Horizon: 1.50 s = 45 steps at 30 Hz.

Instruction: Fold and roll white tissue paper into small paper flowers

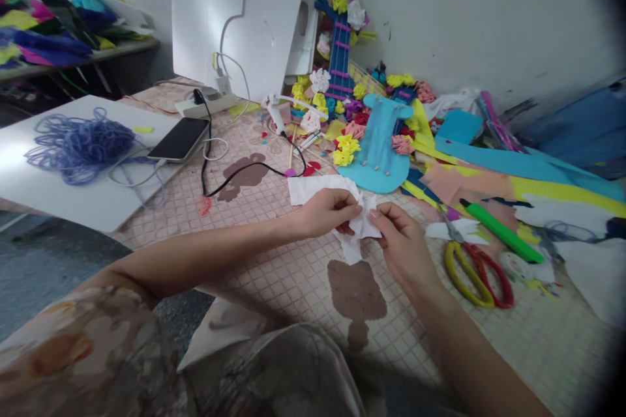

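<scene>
Between my two hands is a crumpled piece of white crepe paper [362, 225], held above the table. My left hand [328, 212] pinches its left side with thumb and fingers pressed together. On the other side, my right hand [398, 234] grips the paper between thumb and forefinger. A flat white paper strip [313, 189] lies behind my left hand. Just beyond my hands rests a light-blue cut-out shape [379, 150] with yellow and pink paper flowers along its edges.
Scissors [472, 273] with yellow and red handles and a green cutter [503, 232] lie on the right among paper scraps. A glue gun [276, 114] trails a black cord [235, 176] across the table. A phone [180, 139] and purple yarn [88, 143] sit on a white board [92, 208].
</scene>
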Motion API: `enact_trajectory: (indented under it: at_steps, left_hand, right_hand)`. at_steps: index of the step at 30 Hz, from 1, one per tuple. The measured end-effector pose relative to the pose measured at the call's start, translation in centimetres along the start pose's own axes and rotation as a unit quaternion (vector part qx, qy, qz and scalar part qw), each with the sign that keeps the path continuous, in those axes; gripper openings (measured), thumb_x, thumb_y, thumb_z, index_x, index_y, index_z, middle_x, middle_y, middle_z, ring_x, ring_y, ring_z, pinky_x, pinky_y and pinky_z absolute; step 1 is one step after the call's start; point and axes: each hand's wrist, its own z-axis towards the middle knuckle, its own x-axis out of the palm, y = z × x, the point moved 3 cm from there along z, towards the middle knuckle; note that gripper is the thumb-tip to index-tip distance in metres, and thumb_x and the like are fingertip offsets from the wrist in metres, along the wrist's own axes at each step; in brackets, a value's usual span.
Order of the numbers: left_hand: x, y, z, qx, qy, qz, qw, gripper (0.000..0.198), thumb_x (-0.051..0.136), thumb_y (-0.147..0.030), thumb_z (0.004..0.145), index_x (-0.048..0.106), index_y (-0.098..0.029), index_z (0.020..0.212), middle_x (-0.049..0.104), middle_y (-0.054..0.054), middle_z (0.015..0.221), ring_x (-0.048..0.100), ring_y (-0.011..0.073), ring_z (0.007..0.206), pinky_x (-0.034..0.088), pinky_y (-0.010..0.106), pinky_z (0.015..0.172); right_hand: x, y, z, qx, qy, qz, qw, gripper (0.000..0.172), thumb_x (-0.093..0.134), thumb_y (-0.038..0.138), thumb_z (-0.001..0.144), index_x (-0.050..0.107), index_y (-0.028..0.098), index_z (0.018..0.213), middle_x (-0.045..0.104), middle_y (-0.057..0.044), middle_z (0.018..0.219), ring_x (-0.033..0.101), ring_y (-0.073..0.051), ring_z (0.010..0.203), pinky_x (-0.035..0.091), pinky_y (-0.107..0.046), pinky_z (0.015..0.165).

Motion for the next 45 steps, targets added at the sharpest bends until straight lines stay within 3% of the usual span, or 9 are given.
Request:
enact_trajectory:
  at_steps: [13, 18, 22, 28, 37, 45]
  left_hand:
    - [0.11, -0.08, -0.02, -0.031, -0.012, -0.015, 0.999, 0.019, 0.052, -0.017, 0.087, 0.049, -0.012, 0.070, 0.056, -0.003, 0.057, 0.058, 0.0059, 0.049, 0.050, 0.017, 0.050]
    - [-0.09, -0.27, -0.23, 0.021, -0.015, 0.073, 0.997, 0.028, 0.060, -0.035, 0.083, 0.052, -0.012, 0.069, 0.055, -0.003, 0.056, 0.054, 0.0058, 0.049, 0.042, 0.015, 0.046]
    - [-0.14, -0.41, -0.25, 0.042, -0.021, 0.080, 0.996, 0.029, 0.057, -0.026, 0.085, 0.046, -0.013, 0.062, 0.048, -0.006, 0.048, 0.047, 0.0027, 0.044, 0.034, 0.013, 0.042]
    - [0.07, -0.09, -0.01, -0.023, -0.026, -0.020, 0.999, 0.024, 0.053, -0.017, 0.088, 0.045, -0.013, 0.065, 0.050, -0.006, 0.051, 0.052, 0.0037, 0.045, 0.046, 0.015, 0.045]
    - [0.07, 0.10, -0.03, -0.038, -0.046, -0.055, 0.997, 0.024, 0.056, -0.020, 0.088, 0.046, -0.012, 0.067, 0.049, -0.007, 0.048, 0.053, 0.0031, 0.042, 0.050, 0.015, 0.046]
    - [0.04, 0.23, 0.04, -0.037, -0.039, -0.025, 0.998, 0.025, 0.056, -0.023, 0.088, 0.047, -0.012, 0.068, 0.054, -0.004, 0.052, 0.057, 0.0055, 0.045, 0.049, 0.016, 0.045]
  right_hand:
    - [-0.24, -0.09, 0.01, -0.026, -0.027, -0.039, 0.999, 0.019, 0.063, 0.037, 0.082, 0.055, 0.022, 0.074, 0.042, 0.004, 0.063, 0.035, -0.011, 0.056, 0.029, -0.025, 0.051]
    - [-0.03, 0.01, -0.13, -0.069, -0.019, -0.091, 0.993, 0.018, 0.061, 0.037, 0.084, 0.056, 0.022, 0.075, 0.048, 0.003, 0.066, 0.039, -0.013, 0.059, 0.031, -0.026, 0.053]
    - [0.03, -0.08, -0.16, -0.065, -0.019, -0.094, 0.993, 0.019, 0.062, 0.038, 0.083, 0.056, 0.022, 0.074, 0.048, 0.003, 0.066, 0.039, -0.013, 0.059, 0.031, -0.026, 0.052]
    - [0.11, -0.29, -0.01, -0.020, -0.029, -0.006, 0.999, 0.019, 0.064, 0.035, 0.081, 0.056, 0.021, 0.073, 0.045, 0.004, 0.064, 0.039, -0.011, 0.058, 0.033, -0.024, 0.051]
    - [0.57, 0.35, -0.21, 0.010, -0.030, 0.051, 0.998, 0.020, 0.068, 0.037, 0.077, 0.056, 0.022, 0.072, 0.050, 0.003, 0.069, 0.046, -0.012, 0.062, 0.044, -0.025, 0.054]
    - [0.10, 0.01, -0.03, -0.027, -0.042, -0.003, 0.999, 0.020, 0.064, 0.035, 0.081, 0.054, 0.021, 0.070, 0.043, 0.004, 0.063, 0.037, -0.011, 0.057, 0.031, -0.024, 0.050]
